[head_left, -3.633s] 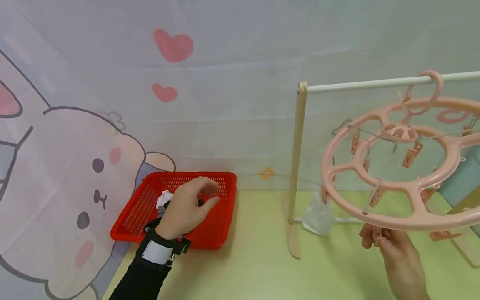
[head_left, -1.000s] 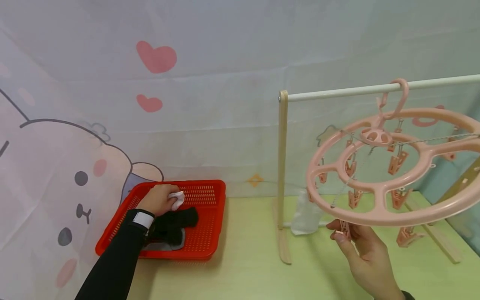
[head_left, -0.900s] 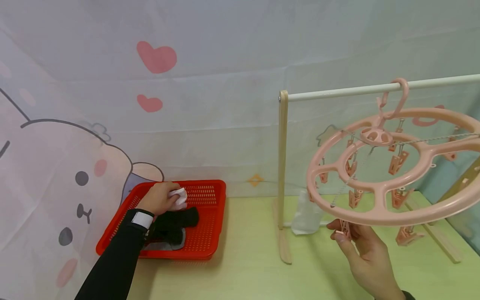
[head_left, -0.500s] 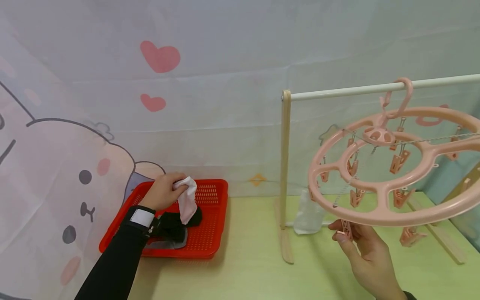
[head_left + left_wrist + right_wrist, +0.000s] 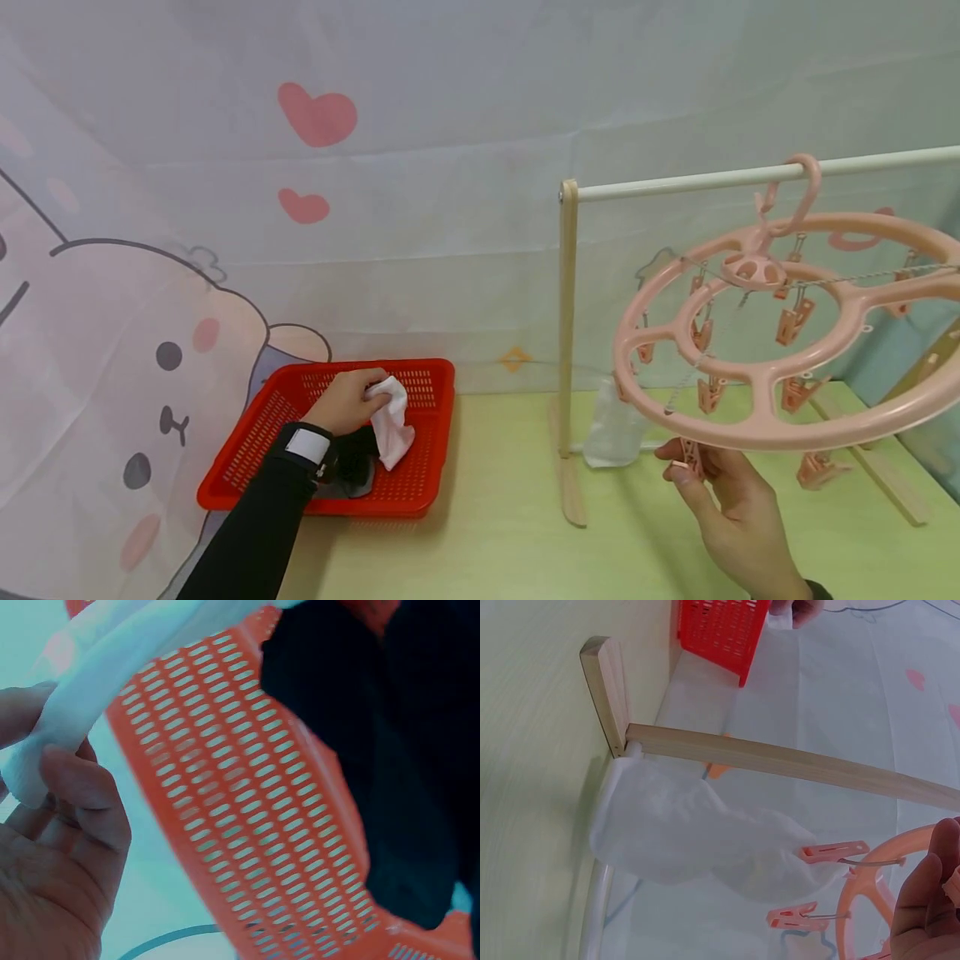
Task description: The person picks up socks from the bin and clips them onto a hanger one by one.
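Note:
My left hand [image 5: 343,403] pinches a white and pale pink sock [image 5: 390,429] near one end, and the rest of it droops over the red basket [image 5: 433,487]. In the left wrist view, thumb and fingers grip the sock's end [image 5: 71,712]. Dark socks [image 5: 330,682] lie in the basket beneath. At the right, my right hand [image 5: 738,521] pinches a pink clothespin [image 5: 691,457] that hangs from the round pink clip hanger [image 5: 757,433]. Behind it, a white sock [image 5: 667,825] hangs from another clothespin [image 5: 836,851] in the right wrist view.
The hanger hooks over the white bar [image 5: 682,183] of a rack with a wooden upright [image 5: 567,325] and foot. Several more clothespins dangle around the rings. A printed cloth [image 5: 450,208] covers the wall behind the light green table [image 5: 510,500].
My left hand has taken the white-pink sock, lifted it from the basket, then lowered it slightly and to the right. My right hand keeps its hold on the clothespin.

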Available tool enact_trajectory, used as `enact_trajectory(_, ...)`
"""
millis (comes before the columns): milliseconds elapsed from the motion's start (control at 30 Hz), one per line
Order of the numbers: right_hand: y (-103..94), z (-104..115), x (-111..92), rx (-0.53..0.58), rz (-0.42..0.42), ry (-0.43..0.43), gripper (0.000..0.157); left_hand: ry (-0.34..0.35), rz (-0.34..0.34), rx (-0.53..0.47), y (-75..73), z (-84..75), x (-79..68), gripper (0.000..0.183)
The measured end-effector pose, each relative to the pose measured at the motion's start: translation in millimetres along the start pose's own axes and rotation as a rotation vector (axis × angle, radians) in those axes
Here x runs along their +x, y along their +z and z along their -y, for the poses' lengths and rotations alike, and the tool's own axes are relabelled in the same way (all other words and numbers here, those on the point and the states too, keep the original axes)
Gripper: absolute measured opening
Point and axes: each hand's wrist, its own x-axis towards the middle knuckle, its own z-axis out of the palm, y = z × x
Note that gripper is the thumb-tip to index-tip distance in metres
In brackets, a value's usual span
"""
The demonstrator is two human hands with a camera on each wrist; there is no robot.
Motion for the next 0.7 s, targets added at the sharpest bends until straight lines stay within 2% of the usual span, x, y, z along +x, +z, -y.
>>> enact_trajectory(100,-0.1,-0.9,0.2,-0.002,-0.001,-0.002,0.036,-0.022,0.004,-0.007,4.6,2.3,-1.7,0.017)
enact_trajectory(200,0.3,-0.8,-0.1,-0.006,-0.002,-0.002,0.036,-0.013,-0.009,-0.016,7.2,5.1,-2.7,0.018)
enact_trajectory(333,0.7,-0.7,-0.1,-0.008,-0.006,-0.003,0.036,-0.024,-0.006,-0.066,6.4,5.0,-2.4,0.023)
enact_trajectory(500,1.0,-0.9,0.8,0.007,-0.007,-0.011,0.035,-0.055,-0.008,-0.162,-0.4,-1.4,-2.7,0.027)
enact_trajectory(700,1.2,0.2,1.5,-0.006,-0.008,-0.007,0.034,-0.052,-0.068,-0.196,-9.2,-14.4,-4.0,0.023)
